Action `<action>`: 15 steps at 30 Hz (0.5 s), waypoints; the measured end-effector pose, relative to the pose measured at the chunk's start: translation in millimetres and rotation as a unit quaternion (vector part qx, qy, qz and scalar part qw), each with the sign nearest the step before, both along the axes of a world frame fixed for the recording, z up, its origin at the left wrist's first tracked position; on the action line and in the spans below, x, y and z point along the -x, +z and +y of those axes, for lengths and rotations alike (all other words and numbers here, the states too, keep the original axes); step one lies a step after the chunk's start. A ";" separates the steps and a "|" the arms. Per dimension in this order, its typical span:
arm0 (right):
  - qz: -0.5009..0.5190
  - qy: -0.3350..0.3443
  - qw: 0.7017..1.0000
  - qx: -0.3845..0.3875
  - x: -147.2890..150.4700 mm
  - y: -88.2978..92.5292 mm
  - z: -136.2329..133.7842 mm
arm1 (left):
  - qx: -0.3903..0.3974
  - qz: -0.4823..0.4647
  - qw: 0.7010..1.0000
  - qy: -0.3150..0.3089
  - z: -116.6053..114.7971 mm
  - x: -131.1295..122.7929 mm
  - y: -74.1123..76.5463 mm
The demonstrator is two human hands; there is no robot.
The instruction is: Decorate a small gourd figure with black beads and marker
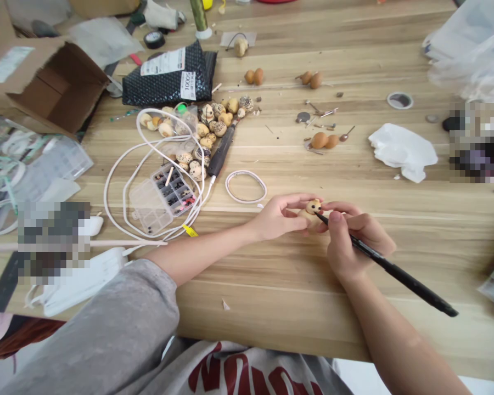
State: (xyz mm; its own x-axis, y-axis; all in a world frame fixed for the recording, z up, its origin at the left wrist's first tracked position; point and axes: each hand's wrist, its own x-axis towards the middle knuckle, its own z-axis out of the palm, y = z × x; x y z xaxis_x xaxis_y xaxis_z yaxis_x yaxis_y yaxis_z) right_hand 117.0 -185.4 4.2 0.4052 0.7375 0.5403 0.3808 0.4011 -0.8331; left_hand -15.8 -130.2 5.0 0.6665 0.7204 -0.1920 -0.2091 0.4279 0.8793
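Observation:
A small pale bear-like figurine [313, 207] with dark eyes and nose is gripped between the thumb and fingers of my left hand [283, 215]. My right hand [356, 241] is closed round a black pen [399, 277], held like a writing tool. The pen's tip meets or nearly meets the figurine's face near the nose; exact contact is too small to tell. Fingers of my right hand also lie close to the figurine's right side. Part of the figurine's lower body is hidden behind my fingers.
Left of my hands lie a white ring [246, 187], a black engraving-type handpiece [222, 151] on a looping white cable, a compartment box [175, 189] and several patterned gourds [208, 114]. Brown gourds [324, 141] and crumpled white paper [403, 152] lie beyond. An open carton [61, 82] stands far left.

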 end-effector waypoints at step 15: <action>0.092 -0.007 0.996 -0.014 2.7 4.7 5.3 | 0.002 -0.008 1.000 -0.002 0.7 1.0 -3.8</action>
